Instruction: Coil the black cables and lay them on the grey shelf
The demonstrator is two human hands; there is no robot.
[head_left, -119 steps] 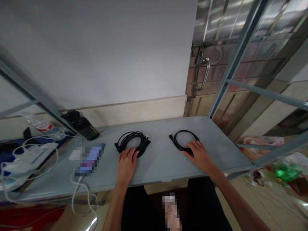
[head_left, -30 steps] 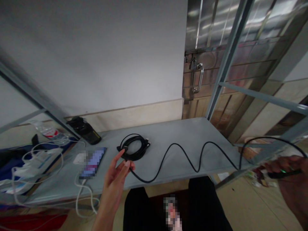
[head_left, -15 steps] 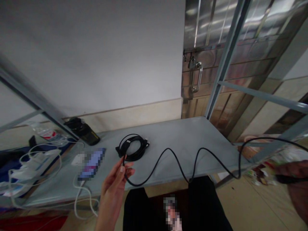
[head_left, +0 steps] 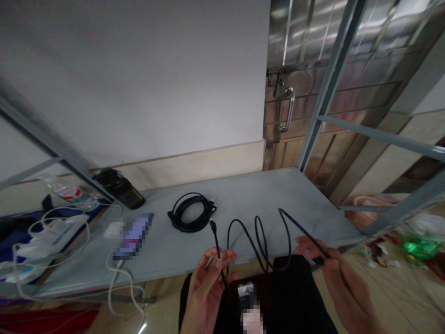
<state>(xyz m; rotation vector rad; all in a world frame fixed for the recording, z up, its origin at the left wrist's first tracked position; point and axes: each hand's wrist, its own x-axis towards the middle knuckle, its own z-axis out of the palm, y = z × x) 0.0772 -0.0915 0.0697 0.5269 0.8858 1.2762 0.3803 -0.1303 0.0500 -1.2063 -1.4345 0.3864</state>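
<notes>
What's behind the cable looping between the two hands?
Behind the held cable you see the grey table and, lower down, dark-clad legs. Whatever sits directly behind the left hand and right hand is covered.

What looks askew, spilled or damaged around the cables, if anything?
No spill or damage shows. The held cable forms loose, uneven loops between the left hand and right hand, unlike the round coil nearby. At right, crumpled green litter lies on the floor, which looks out of place.

legible text: none | black bottle (head_left: 121,190) — yellow lettering (head_left: 137,196), blurred | clear bottle (head_left: 67,189) — red-white label (head_left: 73,192), unreadable
</notes>
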